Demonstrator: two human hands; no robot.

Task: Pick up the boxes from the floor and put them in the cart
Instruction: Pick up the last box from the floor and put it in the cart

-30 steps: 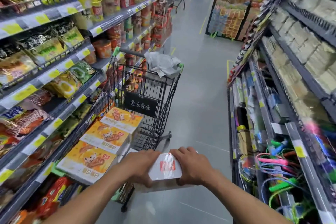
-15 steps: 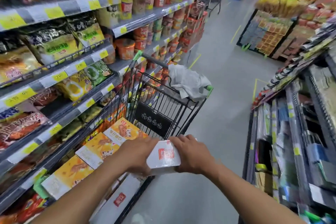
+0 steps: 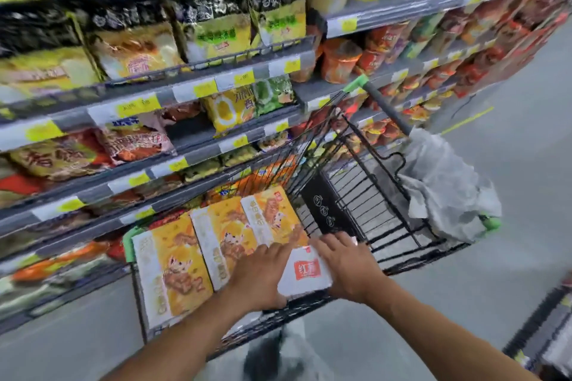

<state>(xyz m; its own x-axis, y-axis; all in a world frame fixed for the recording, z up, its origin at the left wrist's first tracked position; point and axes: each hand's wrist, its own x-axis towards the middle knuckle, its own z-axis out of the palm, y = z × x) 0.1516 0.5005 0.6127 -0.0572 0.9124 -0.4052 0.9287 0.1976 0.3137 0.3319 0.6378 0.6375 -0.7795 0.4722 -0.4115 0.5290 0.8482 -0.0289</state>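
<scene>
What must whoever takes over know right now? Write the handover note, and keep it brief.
Left hand: holds the white box by its left side.
Right hand: holds its right side.
The white box is over the cart basket, beside three orange boxes lying inside.
Done: orange boxes loaded.
Left: lower the white box in and let go. No boxes on the floor show in this view.

White box [image 3: 305,272] between left grip [image 3: 260,275] and right grip [image 3: 349,266], over the cart [image 3: 387,195]; three orange boxes [image 3: 226,235] just beside
</scene>
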